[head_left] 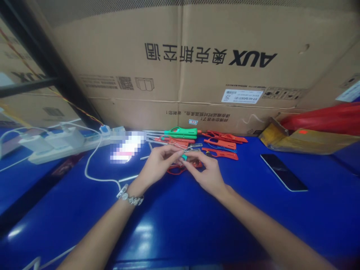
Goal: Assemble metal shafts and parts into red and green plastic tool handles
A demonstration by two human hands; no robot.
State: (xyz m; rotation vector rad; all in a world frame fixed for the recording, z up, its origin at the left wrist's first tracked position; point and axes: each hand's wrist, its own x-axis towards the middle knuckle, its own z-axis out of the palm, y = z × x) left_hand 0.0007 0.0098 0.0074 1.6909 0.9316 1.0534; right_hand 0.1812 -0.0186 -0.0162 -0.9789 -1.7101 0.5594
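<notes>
Small green piece (184, 158) was up between both hands, over the blue surface (194, 232). Left hand (159, 161) and right hand (209, 173) both had their fingers pinched narrow on it, tips nearly meeting (couldn't tell which hand bore the weight). Main risk, as I judged it: a slip, since so little of the piece gave the fingertips any grip. A drop could have put it among the orange part (176, 173) beneath the hands and the slim metal parts (194, 145) just beyond, easy to lose. Green lighters (182, 132) lay packed close behind; a knuckle bump could have shuffled them. Orange housings (223, 144) sat just right of those. Left side: metal rod (128, 178), likely to roll if nudged, and white cable (87, 173) near the watch (133, 200), which might have snagged it. Dark phone (284, 172) well apart, right; cardboard box (112, 45) stood behind.
</notes>
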